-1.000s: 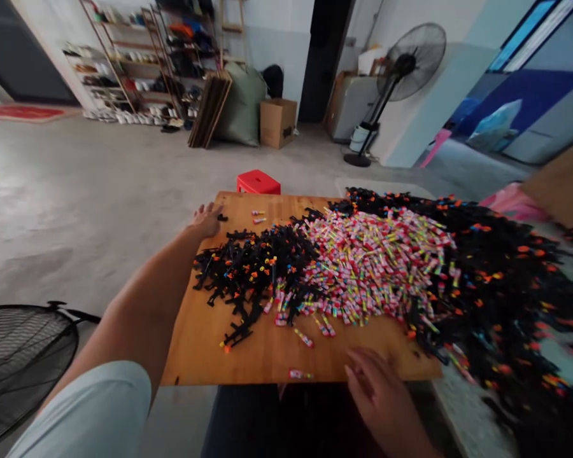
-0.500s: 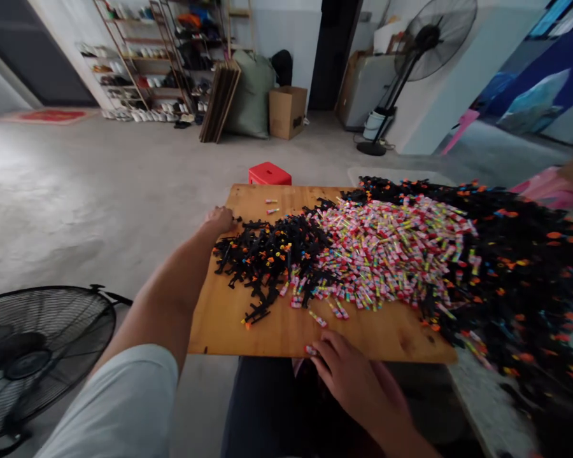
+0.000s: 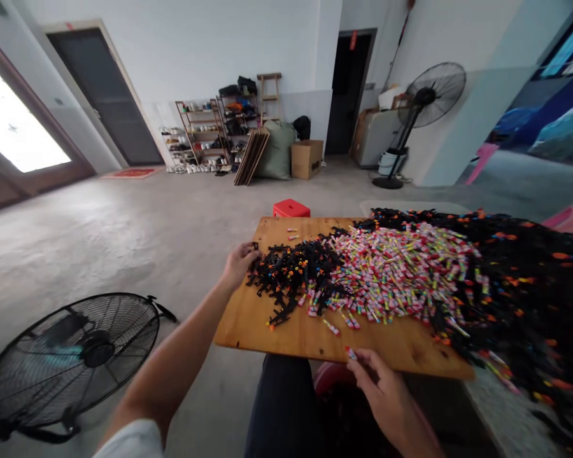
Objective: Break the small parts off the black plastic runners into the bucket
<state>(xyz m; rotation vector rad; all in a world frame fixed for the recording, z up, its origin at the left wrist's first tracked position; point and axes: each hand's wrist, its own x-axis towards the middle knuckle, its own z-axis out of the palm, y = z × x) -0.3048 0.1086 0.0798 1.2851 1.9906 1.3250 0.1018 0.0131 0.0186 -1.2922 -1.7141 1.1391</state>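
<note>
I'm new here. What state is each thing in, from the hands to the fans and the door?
Left hand: pinching a small black piece
Right hand: pinching a small printed tube
Pink-and-white tubes: heaped, a few strays
Grey door: shut
Pole fan: upright; spinning unclear
Floor fan: spinning unclear
Cardboard sheets: leaning
Red stool: upright

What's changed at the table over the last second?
The right hand has lifted the loose tube off the table's near edge; the left hand has picked up a small black piece by the left edge. The pink heap and red stool stayed put.
</note>
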